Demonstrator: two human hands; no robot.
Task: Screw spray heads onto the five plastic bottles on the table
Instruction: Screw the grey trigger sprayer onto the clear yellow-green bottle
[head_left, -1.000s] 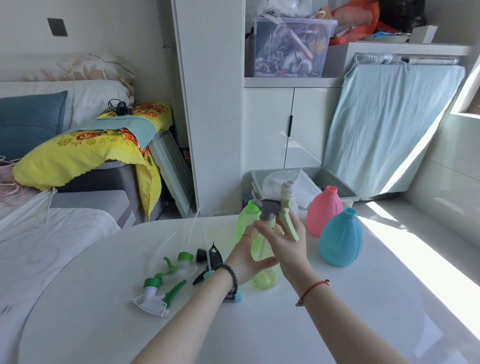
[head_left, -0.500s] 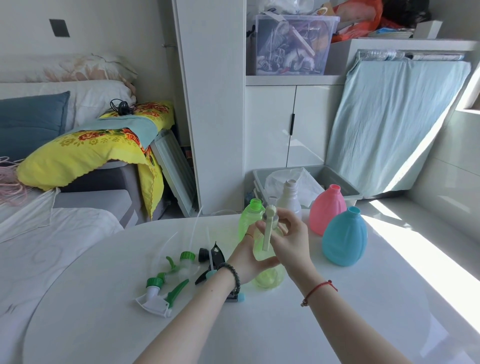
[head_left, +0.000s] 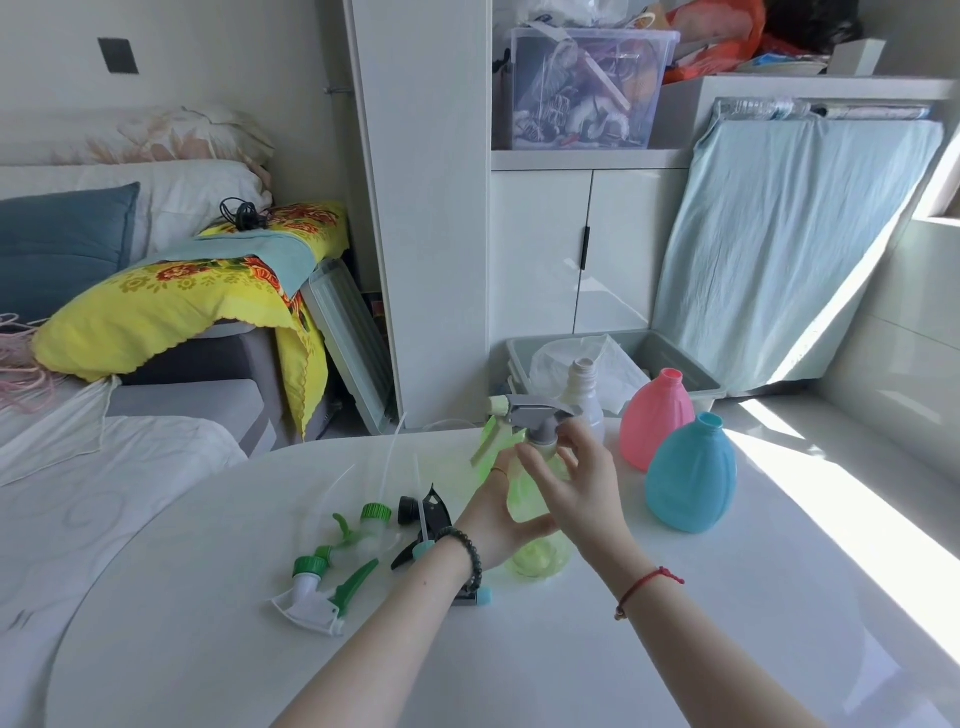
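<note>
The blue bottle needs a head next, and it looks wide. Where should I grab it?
Take the blue bottle by its narrow neck, from above or the right: the body is broad and flat-sided, it stands upright, and the pink bottle crowds its left.

Second green bottle mostly hidden behind the hands, yellow-green bottle's neck covered by fingers.

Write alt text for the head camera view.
Two hands work a grey spray head onto a green bottle: the left hand steadies it, the right hand grips the collar. Pink, blue and white bottles stand uncapped behind.
</note>
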